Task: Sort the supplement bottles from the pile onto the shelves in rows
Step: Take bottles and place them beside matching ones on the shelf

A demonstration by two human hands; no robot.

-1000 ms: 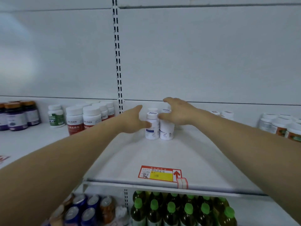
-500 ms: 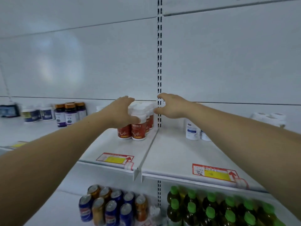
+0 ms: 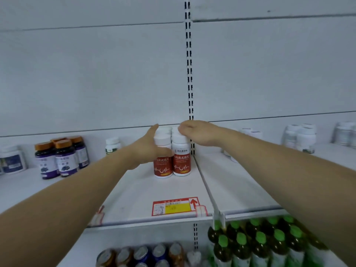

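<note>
Two rows of white-capped supplement bottles with red labels (image 3: 181, 162) stand upright at the back of the white shelf (image 3: 146, 191), just left of the seam between shelf boards. My left hand (image 3: 147, 149) presses flat against the left side of the rows, its thumb lying across the front left bottle. My right hand (image 3: 196, 132) rests on the caps on the right side, fingers bent over the rear ones. The bottles behind the front pair are mostly hidden.
Dark bottles with orange caps (image 3: 63, 158), a blue-labelled white jar (image 3: 11, 160) and a green-labelled bottle (image 3: 112, 144) stand to the left. More white bottles (image 3: 304, 137) sit on the right shelf. A price tag (image 3: 175, 206) marks the shelf edge; green-capped drinks (image 3: 260, 241) and cans (image 3: 142, 255) fill the shelf below.
Both hands left the blue-labelled white bottles, moved left to the red-labelled ones and closed in on their sides. My view followed leftward and nearer.
</note>
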